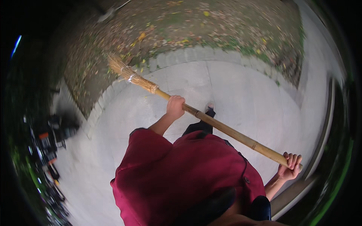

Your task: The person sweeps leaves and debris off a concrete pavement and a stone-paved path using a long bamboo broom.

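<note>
A broom (226,126) with a bamboo handle and a bound straw head lies diagonally across the view in front of my body. My left hand (176,107) is closed round the handle a little below the straw. Near the handle's far end, at the right, my right hand (290,166) grips the bamboo with its fingers wrapped over it. The straw head (133,76) points to the upper left, over the border between paving and soil; whether it touches the ground I cannot tell.
Grey concrete paving (243,84) lies underfoot, edged by a curved stone border (195,53). Beyond it is soil with grass and fallen leaves (175,28). Parked two-wheelers (48,147) line the left side. A raised kerb (325,135) runs along the right.
</note>
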`<action>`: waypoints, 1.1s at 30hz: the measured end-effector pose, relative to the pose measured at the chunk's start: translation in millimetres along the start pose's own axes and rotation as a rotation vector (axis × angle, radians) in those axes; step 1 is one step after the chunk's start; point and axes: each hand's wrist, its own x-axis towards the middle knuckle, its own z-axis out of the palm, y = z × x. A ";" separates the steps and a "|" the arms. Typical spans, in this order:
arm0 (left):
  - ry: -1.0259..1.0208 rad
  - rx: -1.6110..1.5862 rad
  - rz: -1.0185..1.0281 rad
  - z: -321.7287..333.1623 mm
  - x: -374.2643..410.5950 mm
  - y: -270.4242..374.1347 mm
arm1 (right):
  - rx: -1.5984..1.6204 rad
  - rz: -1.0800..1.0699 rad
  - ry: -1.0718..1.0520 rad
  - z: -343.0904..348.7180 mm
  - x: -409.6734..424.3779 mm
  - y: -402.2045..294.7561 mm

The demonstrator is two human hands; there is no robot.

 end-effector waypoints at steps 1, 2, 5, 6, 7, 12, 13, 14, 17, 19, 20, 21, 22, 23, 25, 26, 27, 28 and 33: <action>0.094 0.005 -0.081 -1.4 0.7 -3.6 | 0.026 0.038 -0.091 -4.4 37.4 10.3; 0.131 -0.006 -0.122 1.3 1.1 -10.7 | 0.037 0.091 -0.141 -4.3 77.5 20.8; 0.116 0.022 -0.349 13.4 -16.5 -9.0 | 0.057 0.292 -0.254 3.7 176.5 45.7; 0.082 0.017 -0.430 13.1 -16.4 -2.7 | 0.063 0.343 -0.299 14.4 210.7 57.1; 0.099 0.019 -0.495 25.4 -24.3 -3.1 | 0.071 0.402 -0.345 26.3 243.2 69.6; -0.019 -0.003 -0.714 69.7 14.8 6.6 | 0.022 0.510 -0.519 68.7 355.0 108.2; 0.137 -0.030 -0.675 77.6 36.2 16.8 | 0.010 0.484 -0.519 67.1 370.7 100.5; 0.190 -0.050 -0.633 82.0 61.5 21.1 | -0.003 0.456 -0.516 62.1 379.9 86.6; 0.311 -0.171 -0.407 96.3 152.4 16.6 | -0.221 0.272 -0.545 66.4 380.7 35.7; 0.367 -0.191 -0.317 99.3 223.3 -8.8 | -0.309 0.159 -0.569 80.1 367.7 25.1; 0.265 -0.179 -0.307 97.7 264.4 -28.7 | -0.409 0.126 -0.578 85.3 364.4 31.5; 0.232 -0.110 -0.341 87.9 308.7 -42.7 | -0.513 0.078 -0.578 91.2 361.3 36.7; 0.302 -0.065 -0.366 83.2 343.5 -57.3 | -0.547 0.035 -0.633 94.0 359.4 42.1; 0.425 -0.093 -0.310 68.9 378.2 -67.6 | -0.590 -0.012 -0.684 92.1 360.6 45.9; 0.531 -0.054 -0.219 37.6 415.8 -42.5 | -0.495 -0.114 -0.683 57.5 382.9 38.9; 0.532 0.004 -0.182 9.1 429.9 -17.9 | -0.428 -0.138 -0.624 47.3 400.2 23.4; 0.498 0.006 -0.217 -7.5 444.3 7.4 | -0.368 -0.155 -0.561 43.5 418.6 2.5; 0.447 0.010 -0.239 -15.9 457.1 36.3 | -0.257 -0.190 -0.574 45.0 435.3 -13.3; 0.479 0.137 -0.184 -6.6 426.7 152.5 | 0.145 -0.016 -0.516 -52.0 549.9 -116.2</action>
